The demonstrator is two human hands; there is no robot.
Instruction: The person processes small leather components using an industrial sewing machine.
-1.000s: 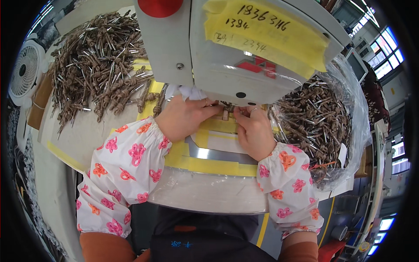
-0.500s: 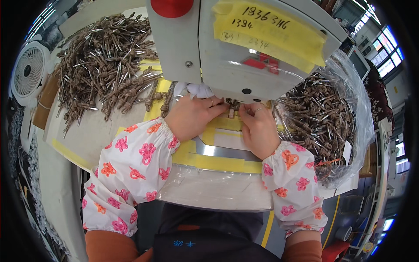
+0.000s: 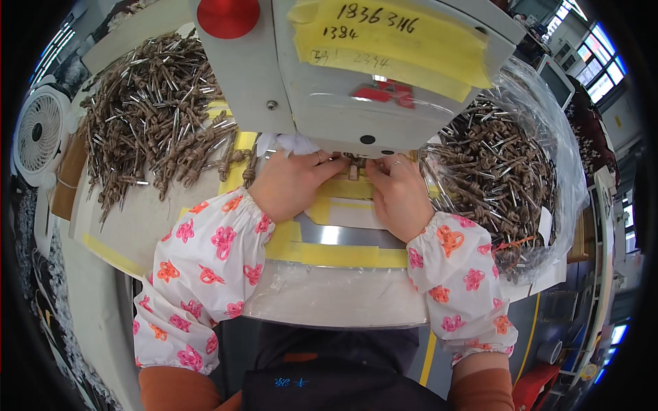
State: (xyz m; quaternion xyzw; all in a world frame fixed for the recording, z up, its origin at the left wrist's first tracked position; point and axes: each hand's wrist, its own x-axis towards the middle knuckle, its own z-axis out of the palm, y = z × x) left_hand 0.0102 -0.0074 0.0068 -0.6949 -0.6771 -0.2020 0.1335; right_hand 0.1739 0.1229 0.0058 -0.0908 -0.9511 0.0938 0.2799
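Note:
Under the head of a sewing machine (image 3: 329, 103), my two hands meet at a short brown cord (image 3: 354, 159), mostly hidden by fingers and machine. My left hand (image 3: 289, 179) is closed, its fingertips pressing at the cord's left side. My right hand (image 3: 403, 195) pinches at its right side, thumb and forefinger together. A small pale metal part (image 3: 354, 172) shows between the fingertips. White crumpled cloth (image 3: 291, 144) lies just behind my left hand. Yellow tape (image 3: 336, 255) and a shiny metal plate (image 3: 336, 235) cover the work surface in front of both hands.
Knotted brown cords with metal tips form a big pile (image 3: 151, 109) at the left. A similar pile (image 3: 493, 164) lies at the right in a clear plastic bag (image 3: 572, 171). A white fan (image 3: 40, 133) stands far left. The machine's head overhangs my fingers closely.
The whole view has shifted slightly, so the machine sits further left. My right fingertips are closer to the left ones and to the cord; my left hand stays nearly in place.

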